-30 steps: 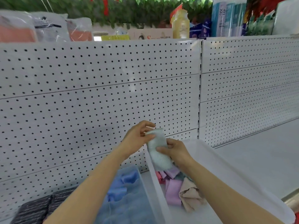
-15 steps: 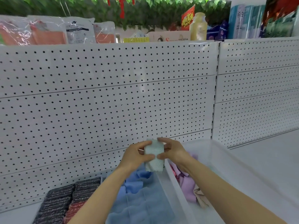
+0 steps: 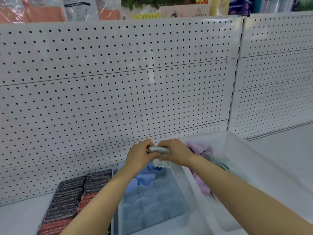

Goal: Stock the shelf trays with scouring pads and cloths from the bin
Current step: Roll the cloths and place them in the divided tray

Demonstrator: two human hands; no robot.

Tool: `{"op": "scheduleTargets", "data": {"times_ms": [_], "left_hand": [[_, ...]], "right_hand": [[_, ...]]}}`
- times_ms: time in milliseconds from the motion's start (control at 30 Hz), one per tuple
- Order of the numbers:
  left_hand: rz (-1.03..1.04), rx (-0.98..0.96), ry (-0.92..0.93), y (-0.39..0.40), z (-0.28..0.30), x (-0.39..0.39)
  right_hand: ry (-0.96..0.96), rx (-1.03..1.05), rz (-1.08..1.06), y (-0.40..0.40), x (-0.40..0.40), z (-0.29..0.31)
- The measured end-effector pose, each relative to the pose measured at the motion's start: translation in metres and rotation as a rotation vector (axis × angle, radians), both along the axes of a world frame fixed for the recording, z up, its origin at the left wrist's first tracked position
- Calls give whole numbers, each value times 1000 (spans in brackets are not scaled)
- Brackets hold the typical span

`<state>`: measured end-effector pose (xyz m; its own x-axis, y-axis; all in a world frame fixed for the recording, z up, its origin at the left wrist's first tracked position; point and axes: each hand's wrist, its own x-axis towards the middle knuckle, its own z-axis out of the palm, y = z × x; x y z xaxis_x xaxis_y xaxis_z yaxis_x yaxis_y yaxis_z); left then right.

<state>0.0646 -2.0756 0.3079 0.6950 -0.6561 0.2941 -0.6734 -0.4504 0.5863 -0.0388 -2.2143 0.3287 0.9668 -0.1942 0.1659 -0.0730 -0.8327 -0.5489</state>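
My left hand (image 3: 140, 156) and my right hand (image 3: 174, 154) both grip a pale mint cloth (image 3: 160, 156), folded over into a thick roll between them. They hold it above the far end of a clear divided tray (image 3: 179, 194) that contains folded blue cloths (image 3: 145, 179). To the right stands the translucent white bin (image 3: 240, 150) with pink and lilac cloths (image 3: 201, 150) inside. Left of the tray lie rows of dark grey scouring pads (image 3: 71, 192) and reddish ones (image 3: 86, 199).
A white pegboard wall (image 3: 118, 92) rises right behind the shelf. Packaged goods (image 3: 79, 7) sit on top of it. Bare white shelf surface (image 3: 288, 146) extends to the right of the bin.
The hands carried the mint cloth leftward from above the bin to above the blue-cloth tray and folded it from a flat upright piece into a compact roll. The view shifted left, showing the scouring pads.
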Motion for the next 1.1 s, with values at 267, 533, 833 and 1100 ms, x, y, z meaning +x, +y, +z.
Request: {"op": "scheduleTargets", "data": {"times_ms": [267, 533, 833, 1100], "left_hand": [[-130, 271, 170, 19, -60, 23], [-54, 407, 105, 16, -98, 36], [-118, 465, 207, 12, -113, 49], [-14, 298, 151, -19, -115, 42]], "right_hand": [[174, -207, -18, -5, 32, -45], [311, -462, -58, 1, 60, -82], [458, -730, 13, -3, 85, -118], [439, -519, 123, -13, 88, -104]]}}
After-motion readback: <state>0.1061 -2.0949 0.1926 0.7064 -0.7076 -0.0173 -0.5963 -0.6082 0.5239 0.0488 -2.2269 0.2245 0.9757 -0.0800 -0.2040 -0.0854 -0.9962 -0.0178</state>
